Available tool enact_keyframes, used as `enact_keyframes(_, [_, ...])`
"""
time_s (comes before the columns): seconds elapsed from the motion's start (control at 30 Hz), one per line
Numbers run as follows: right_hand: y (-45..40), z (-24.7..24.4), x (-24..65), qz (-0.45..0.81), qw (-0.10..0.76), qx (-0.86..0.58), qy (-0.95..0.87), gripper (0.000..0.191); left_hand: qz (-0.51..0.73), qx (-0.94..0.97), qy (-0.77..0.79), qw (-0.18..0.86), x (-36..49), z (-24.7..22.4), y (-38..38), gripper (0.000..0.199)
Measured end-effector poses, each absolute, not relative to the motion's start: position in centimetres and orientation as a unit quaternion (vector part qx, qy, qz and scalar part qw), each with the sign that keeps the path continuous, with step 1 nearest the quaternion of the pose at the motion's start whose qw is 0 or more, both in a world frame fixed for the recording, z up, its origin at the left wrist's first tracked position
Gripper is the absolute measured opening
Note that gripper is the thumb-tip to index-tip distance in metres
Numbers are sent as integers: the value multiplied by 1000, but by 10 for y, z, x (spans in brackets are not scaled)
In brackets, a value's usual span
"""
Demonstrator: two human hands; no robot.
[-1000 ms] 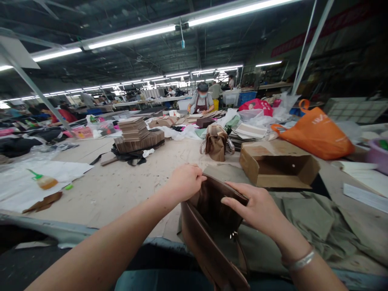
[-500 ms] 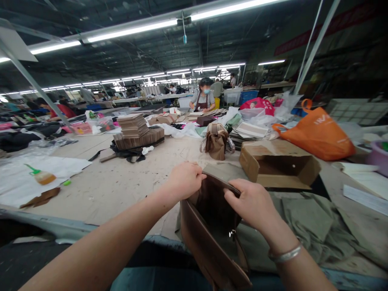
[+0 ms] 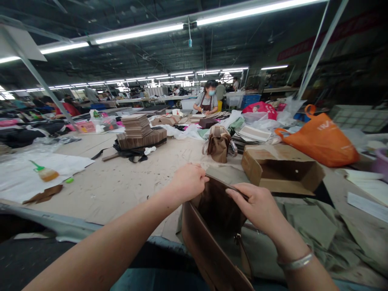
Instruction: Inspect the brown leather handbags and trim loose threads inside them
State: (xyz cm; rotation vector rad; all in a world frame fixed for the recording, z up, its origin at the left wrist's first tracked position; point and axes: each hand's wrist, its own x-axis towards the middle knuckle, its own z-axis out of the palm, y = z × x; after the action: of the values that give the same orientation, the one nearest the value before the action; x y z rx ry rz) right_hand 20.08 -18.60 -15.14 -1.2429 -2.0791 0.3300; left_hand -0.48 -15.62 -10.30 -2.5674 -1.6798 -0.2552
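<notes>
A brown bag (image 3: 203,242) gapes at the table's near edge, its dark inside showing between my arms. At the far rim's left corner, my left hand (image 3: 190,182) pinches the edge. Farther right along the same rim, my right hand (image 3: 257,200) grips it between thumb and fingers. A small metal fitting (image 3: 237,238) shows on the bag's right side, beside a narrow strap. Olive-green fabric (image 3: 315,226) lies creased under and to the right of the bag. The bag's lower end runs out of view.
An open cardboard box (image 3: 281,169) and a small brown backpack (image 3: 218,145) stand beyond my hands. Stacked brown pieces (image 3: 136,131) sit left of centre. A glue bottle (image 3: 45,173) lies far left, an orange bag (image 3: 327,139) right. A co-worker (image 3: 207,99) is across the table.
The view has shifted slightly, so the scene sits a little lower and to the right. Both hands keep their hold on the bag's rim, the right a touch farther along.
</notes>
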Motion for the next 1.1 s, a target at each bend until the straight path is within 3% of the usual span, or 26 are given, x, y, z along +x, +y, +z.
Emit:
enact_keyframes(0.37, [-185,-152,198,38,327,-489,-808,32,-93,-827,-554,13,-5,-103,-157,26])
enact_keyframes(0.63, [-192,-130,201,76,199,-494,-843,36,-91,-831,-549,16,-6,-103,-158,27])
enact_keyframes(0.77, [-183,-121,192,53,197,-489,-848,46,-94,-828,-552,22,-4,-103,-157,27])
enact_keyframes(0.87, [-170,-119,180,28,177,-484,-857,29,-103,-823,-558,18,-4,-105,-156,27])
enact_keyframes(0.97, [-160,-117,174,-19,136,-502,-854,33,-132,-822,-553,9,-7,-105,-161,26])
enact_keyframes(1.1, [-164,-111,178,-48,104,-510,-852,33,-150,-824,-546,0,-18,-99,-180,50])
